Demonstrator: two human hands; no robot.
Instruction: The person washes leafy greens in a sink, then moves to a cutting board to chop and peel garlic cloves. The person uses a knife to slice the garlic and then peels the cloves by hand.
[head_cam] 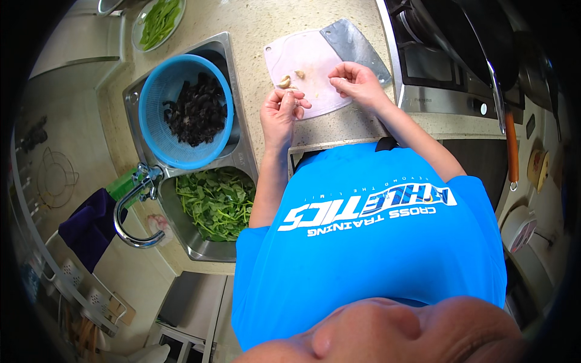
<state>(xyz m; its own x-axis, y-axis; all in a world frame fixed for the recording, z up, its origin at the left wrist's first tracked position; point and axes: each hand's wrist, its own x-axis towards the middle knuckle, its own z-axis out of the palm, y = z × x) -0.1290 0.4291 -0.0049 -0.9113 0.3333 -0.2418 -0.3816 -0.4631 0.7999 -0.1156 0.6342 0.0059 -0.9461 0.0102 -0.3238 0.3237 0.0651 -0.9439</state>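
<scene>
My left hand (286, 105) is over the near left edge of a pink cutting board (313, 47), its fingers curled towards the thumb. Whether something small sits between those fingertips is hidden. Just beyond it, garlic cloves (284, 81) lie on the board, with another small clove (299, 74) a little farther in. Above the board's right side, my right hand (356, 81) has thumb and forefinger together; I cannot tell if they pinch anything. A flat grey piece (356, 47), resembling a cleaver blade with a corner hole, overlaps the board's far right corner, partly behind that hand.
Left of the board, a blue colander (149, 131) of dark wood-ear-like pieces (195, 109) rests over one sink basin. Leafy greens (218, 199) fill the other, beside a chrome faucet (140, 242). A plate of green vegetables (159, 22) stands far left. The stove (435, 102) with pans borders the right.
</scene>
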